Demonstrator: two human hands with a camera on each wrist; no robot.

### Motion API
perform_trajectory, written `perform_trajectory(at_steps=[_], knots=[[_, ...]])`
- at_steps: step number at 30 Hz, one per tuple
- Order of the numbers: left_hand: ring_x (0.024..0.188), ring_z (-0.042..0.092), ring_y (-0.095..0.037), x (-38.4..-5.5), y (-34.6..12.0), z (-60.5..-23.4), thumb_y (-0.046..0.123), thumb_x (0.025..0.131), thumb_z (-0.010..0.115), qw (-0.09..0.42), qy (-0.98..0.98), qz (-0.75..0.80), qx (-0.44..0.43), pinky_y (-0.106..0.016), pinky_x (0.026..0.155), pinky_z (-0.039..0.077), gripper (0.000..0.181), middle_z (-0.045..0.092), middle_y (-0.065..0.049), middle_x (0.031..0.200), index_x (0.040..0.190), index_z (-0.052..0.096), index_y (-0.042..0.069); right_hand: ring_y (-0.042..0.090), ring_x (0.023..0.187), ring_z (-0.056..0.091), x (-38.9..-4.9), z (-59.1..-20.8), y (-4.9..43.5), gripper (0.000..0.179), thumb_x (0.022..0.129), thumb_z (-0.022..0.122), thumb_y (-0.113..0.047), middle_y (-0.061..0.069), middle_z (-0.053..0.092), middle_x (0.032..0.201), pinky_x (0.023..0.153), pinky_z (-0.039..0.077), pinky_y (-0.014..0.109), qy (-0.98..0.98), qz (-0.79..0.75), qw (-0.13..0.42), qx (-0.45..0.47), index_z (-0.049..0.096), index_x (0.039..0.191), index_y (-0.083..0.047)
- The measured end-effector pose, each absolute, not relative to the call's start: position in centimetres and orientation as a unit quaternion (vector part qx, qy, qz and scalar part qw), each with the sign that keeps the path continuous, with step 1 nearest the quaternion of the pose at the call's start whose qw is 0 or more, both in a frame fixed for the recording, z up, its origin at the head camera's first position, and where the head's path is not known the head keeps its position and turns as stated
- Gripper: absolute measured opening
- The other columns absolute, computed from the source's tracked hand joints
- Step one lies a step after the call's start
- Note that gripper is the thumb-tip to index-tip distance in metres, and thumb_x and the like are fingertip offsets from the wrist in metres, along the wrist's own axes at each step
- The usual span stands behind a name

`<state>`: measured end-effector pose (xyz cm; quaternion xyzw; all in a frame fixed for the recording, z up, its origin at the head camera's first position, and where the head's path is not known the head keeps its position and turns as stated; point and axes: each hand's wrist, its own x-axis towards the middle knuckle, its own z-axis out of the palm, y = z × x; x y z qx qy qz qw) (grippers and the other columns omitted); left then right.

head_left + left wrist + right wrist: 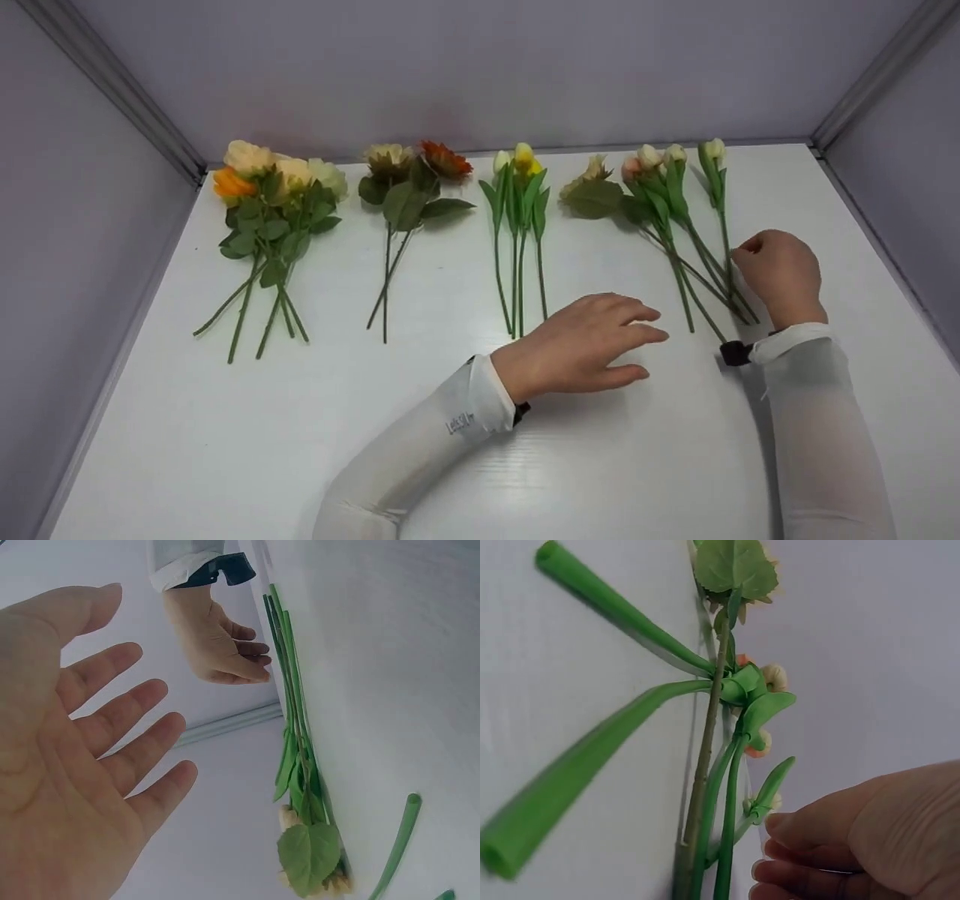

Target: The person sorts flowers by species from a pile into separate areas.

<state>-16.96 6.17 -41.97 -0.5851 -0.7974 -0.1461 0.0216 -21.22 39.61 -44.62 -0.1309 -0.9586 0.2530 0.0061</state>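
Observation:
My left hand point(589, 345) hovers above the white table with its fingers spread, and in the left wrist view its palm holds nothing. Beside the right-hand flower bunch is my right hand point(784, 274), its fingers loosely bent. Its thumb and fingertips are close to the stem of a white tulip point(714, 154); no stem shows between them in the right wrist view. That bunch has pale tulips point(675, 180) with crossing green stems, and a cream flower with a broad leaf point(592, 197) lies at its left.
Left of my left hand lie yellow and white tulips point(523, 172). Farther left are a rust-orange flower point(448, 160) beside a cream one point(388, 161), then a bunch of peach and orange blooms point(251, 161). Grey walls point(480, 67) border the table point(300, 420).

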Motion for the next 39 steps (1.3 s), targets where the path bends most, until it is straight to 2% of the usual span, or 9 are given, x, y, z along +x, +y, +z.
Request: perform_trajectory(at_steps=[7, 9, 12, 16, 20, 25, 34, 37, 39], knots=[[0.137, 0.047, -0.020, -17.0, 6.1, -42.2, 0.041, 0.104, 0.060, 0.020, -0.792, -0.160, -0.589, -0.028, 0.119, 0.025, 0.043, 0.053, -0.003, 0.148, 0.140, 0.062, 0.018, 0.038, 0.077, 0.063, -20.9, -45.2, 40.0, 0.027, 0.098, 0.059, -0.016, 0.025, 0.069, 0.091, 0.059, 0.049, 0.044, -0.963, 0.236, -0.011, -0.129, 0.069, 0.098, 0.009], [0.138, 0.047, -0.020, -17.1, 6.1, -42.2, 0.042, 0.104, 0.059, 0.018, -0.791, -0.162, -0.590, -0.028, 0.119, 0.025, 0.043, 0.053, -0.003, 0.148, 0.140, 0.062, 0.018, 0.034, 0.068, 0.062, -20.8, -45.2, 40.2, 0.022, 0.094, 0.057, -0.010, 0.021, 0.068, 0.080, 0.053, 0.047, 0.041, -0.965, 0.229, -0.005, -0.128, 0.069, 0.089, 0.008], [0.139, 0.046, -0.019, -17.1, 6.1, -42.2, 0.042, 0.104, 0.059, 0.015, -0.791, -0.158, -0.591, -0.028, 0.119, 0.024, 0.043, 0.052, -0.004, 0.149, 0.140, 0.062, 0.019, 0.026, 0.054, 0.052, -20.6, -44.8, 40.9, 0.022, 0.085, 0.051, -0.001, 0.010, 0.060, 0.060, 0.044, 0.039, 0.035, -0.969, 0.209, -0.012, -0.133, 0.064, 0.067, 0.002], [0.139, 0.046, -0.019, -17.2, 6.0, -42.2, 0.042, 0.104, 0.058, 0.008, -0.792, -0.162, -0.589, -0.028, 0.119, 0.024, 0.044, 0.051, -0.003, 0.149, 0.141, 0.062, 0.019, 0.023, 0.050, 0.046, -20.2, -44.0, 41.8, 0.027, 0.079, 0.048, 0.003, 0.006, 0.051, 0.052, 0.041, 0.038, 0.034, -0.970, 0.181, -0.061, -0.150, 0.054, 0.054, -0.005], [0.139, 0.046, -0.018, -17.2, 5.9, -42.4, 0.042, 0.104, 0.058, -0.001, -0.791, -0.172, -0.587, -0.027, 0.119, 0.024, 0.043, 0.052, -0.002, 0.149, 0.140, 0.062, 0.019, 0.027, 0.052, 0.053, -20.1, -43.6, 42.3, 0.026, 0.079, 0.052, -0.002, 0.008, 0.057, 0.053, 0.042, 0.043, 0.036, -0.968, 0.169, -0.104, -0.156, 0.061, 0.055, -0.002], [0.139, 0.046, -0.017, -17.2, 5.7, -42.5, 0.041, 0.104, 0.059, -0.012, -0.793, -0.182, -0.581, -0.026, 0.119, 0.024, 0.042, 0.053, -0.002, 0.148, 0.139, 0.064, 0.019, 0.027, 0.052, 0.054, -20.2, -43.6, 42.2, 0.028, 0.081, 0.054, -0.008, 0.007, 0.057, 0.052, 0.044, 0.044, 0.036, -0.968, 0.158, -0.125, -0.151, 0.061, 0.054, -0.003], [0.141, 0.042, -0.014, -17.5, 5.2, -42.5, 0.041, 0.104, 0.059, -0.056, -0.800, -0.207, -0.560, -0.026, 0.119, 0.024, 0.041, 0.052, 0.000, 0.149, 0.139, 0.063, 0.020, 0.026, 0.053, 0.052, -20.3, -43.8, 41.9, 0.028, 0.083, 0.057, -0.011, 0.009, 0.056, 0.054, 0.044, 0.042, 0.036, -0.970, 0.174, -0.088, -0.149, 0.059, 0.057, -0.003], [0.141, 0.042, -0.013, -17.7, 5.1, -42.5, 0.041, 0.104, 0.059, -0.065, -0.801, -0.217, -0.554, -0.025, 0.119, 0.023, 0.041, 0.052, 0.000, 0.149, 0.140, 0.063, 0.021, 0.026, 0.053, 0.055, -20.3, -43.6, 42.1, 0.030, 0.084, 0.057, -0.011, 0.007, 0.059, 0.053, 0.047, 0.042, 0.035, -0.967, 0.194, -0.077, -0.148, 0.063, 0.057, -0.001], [0.140, 0.043, -0.013, -17.9, 5.0, -42.4, 0.041, 0.104, 0.058, -0.065, -0.802, -0.223, -0.551, -0.025, 0.118, 0.025, 0.041, 0.053, 0.001, 0.148, 0.139, 0.063, 0.020, 0.025, 0.056, 0.059, -20.3, -43.4, 42.2, 0.029, 0.087, 0.057, -0.013, 0.007, 0.063, 0.055, 0.052, 0.043, 0.035, -0.963, 0.214, -0.075, -0.147, 0.068, 0.065, 0.002]])
